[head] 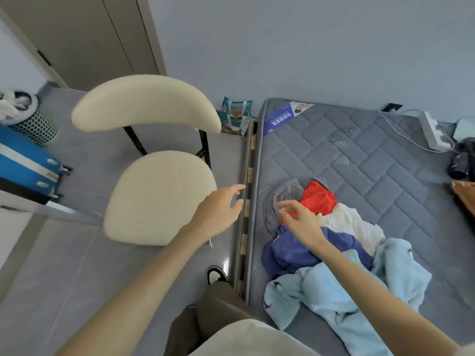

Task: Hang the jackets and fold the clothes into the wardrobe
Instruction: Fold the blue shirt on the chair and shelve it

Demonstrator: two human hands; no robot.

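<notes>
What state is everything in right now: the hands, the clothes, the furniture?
Clothes: crumpled heap, unfolded, on the mattress.
Left hand: open, holding nothing.
Right hand: open, over the clothes.
Chair: upright.
Doors: shut.
Suitcase: lying flat.

Blue label [282,118] on the mattress [359,163] carries unreadable Chinese print.

A cream chair [159,196] stands just beside the bed frame [244,191], narrowing the floor [64,265] gap; bare mattress [372,170] lies beyond the clothes pile [334,242].
</notes>
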